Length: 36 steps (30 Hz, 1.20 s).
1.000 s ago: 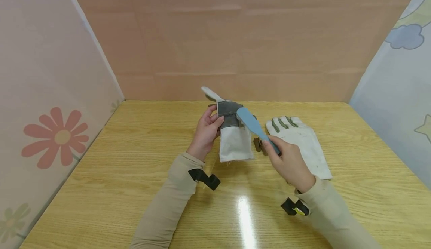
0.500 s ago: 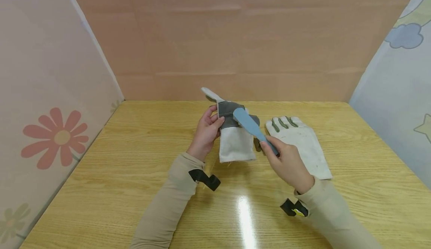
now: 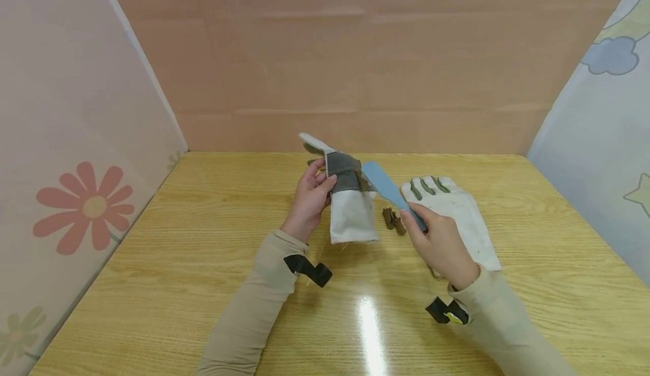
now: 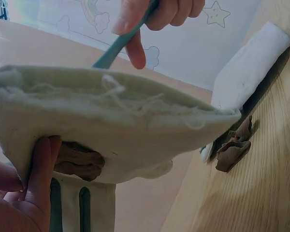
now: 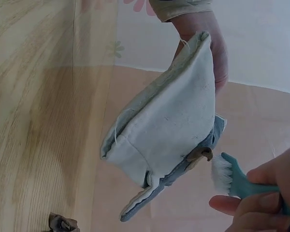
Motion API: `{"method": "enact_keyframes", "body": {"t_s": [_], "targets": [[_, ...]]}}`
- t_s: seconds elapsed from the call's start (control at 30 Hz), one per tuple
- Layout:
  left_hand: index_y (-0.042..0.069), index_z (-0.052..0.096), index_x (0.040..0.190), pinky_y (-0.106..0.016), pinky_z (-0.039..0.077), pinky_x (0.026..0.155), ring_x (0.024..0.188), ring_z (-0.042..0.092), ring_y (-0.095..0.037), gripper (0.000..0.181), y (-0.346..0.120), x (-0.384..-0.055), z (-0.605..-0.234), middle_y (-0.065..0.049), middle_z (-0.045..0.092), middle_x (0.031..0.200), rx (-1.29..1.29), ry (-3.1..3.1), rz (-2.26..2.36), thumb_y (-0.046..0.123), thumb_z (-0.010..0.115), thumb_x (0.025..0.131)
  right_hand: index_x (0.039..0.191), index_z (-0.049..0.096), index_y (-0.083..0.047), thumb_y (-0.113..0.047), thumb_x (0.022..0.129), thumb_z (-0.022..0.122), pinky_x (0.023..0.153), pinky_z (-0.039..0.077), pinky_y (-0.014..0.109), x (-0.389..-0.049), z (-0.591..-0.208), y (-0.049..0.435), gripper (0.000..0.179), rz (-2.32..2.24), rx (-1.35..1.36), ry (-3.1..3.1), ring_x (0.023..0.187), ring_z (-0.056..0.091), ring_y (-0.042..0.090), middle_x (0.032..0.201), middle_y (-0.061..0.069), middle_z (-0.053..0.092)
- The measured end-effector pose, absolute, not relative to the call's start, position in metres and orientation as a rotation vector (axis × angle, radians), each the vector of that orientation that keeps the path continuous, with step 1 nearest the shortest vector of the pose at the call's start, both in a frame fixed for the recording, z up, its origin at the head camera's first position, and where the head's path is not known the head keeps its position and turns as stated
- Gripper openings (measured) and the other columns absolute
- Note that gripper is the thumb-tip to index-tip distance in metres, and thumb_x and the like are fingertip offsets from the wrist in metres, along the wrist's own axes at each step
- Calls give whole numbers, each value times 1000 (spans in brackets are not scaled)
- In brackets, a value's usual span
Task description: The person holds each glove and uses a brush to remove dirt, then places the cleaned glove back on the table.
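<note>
My left hand (image 3: 308, 204) grips a work glove (image 3: 352, 218) by its side edge, thumb on the grey palm patch. The glove hangs above the table, its white cuff towards me and its frayed opening facing the left wrist camera. My right hand (image 3: 443, 246) holds a blue brush (image 3: 384, 184) by the handle. In the right wrist view the brush's white bristles (image 5: 221, 175) face a brown crumpled piece (image 5: 200, 153) on the palm side, with a small gap between them. Another brown patch (image 4: 79, 162) shows beside my left fingers in the left wrist view.
A second white glove (image 3: 467, 223) with green finger strips lies on the wooden table (image 3: 203, 240), partly behind my right hand. Brown crumpled pieces (image 3: 392, 221) lie between the two gloves. Printed side walls and a plain back wall (image 3: 355, 71) enclose the table.
The brush first moved left over the grey palm, then back right to the glove's edge. The held glove turned slightly with it, and the brown pieces on the table show more fully now.
</note>
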<state>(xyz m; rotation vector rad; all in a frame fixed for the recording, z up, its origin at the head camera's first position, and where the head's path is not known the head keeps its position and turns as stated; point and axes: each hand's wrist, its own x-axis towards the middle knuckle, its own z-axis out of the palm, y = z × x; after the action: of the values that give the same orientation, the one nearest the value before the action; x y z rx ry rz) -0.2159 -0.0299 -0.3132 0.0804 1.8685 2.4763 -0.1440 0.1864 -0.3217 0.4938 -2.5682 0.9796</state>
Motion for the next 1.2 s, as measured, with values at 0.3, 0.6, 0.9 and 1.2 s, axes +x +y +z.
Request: {"method": "enact_keyframes", "body": {"t_s": [0.3,0.6,0.9,1.2], "targets": [[12,42,136,-21,50,64,75,63,-3,41,-29,-215,-314,-24,55,128,117,1879,2452,0,43,97,103,64,-2,-11,96,51,40,29,21,-141,-321,183,17,1038,573,-2515,41,26,0,53,-5,37],[11,43,135,-21,50,65,77,62,-4,40,-30,-215,-314,-23,55,129,87,1880,2476,0,44,96,111,62,2,-14,96,51,40,30,21,-143,-320,187,24,992,511,-2590,40,26,0,52,-2,39],[10,46,133,-22,51,65,75,63,-3,39,-30,-217,-314,-23,56,127,89,1883,2476,-1,44,96,111,62,3,-12,96,50,39,29,22,-141,-319,187,24,1013,533,-2527,39,27,0,52,-3,41],[11,45,134,-22,51,65,76,63,-4,39,-29,-215,-313,-23,56,127,101,1876,2473,0,44,96,107,63,2,-11,96,51,39,30,20,-141,-322,185,20,1001,557,-2523,41,26,-3,53,-4,39]]}}
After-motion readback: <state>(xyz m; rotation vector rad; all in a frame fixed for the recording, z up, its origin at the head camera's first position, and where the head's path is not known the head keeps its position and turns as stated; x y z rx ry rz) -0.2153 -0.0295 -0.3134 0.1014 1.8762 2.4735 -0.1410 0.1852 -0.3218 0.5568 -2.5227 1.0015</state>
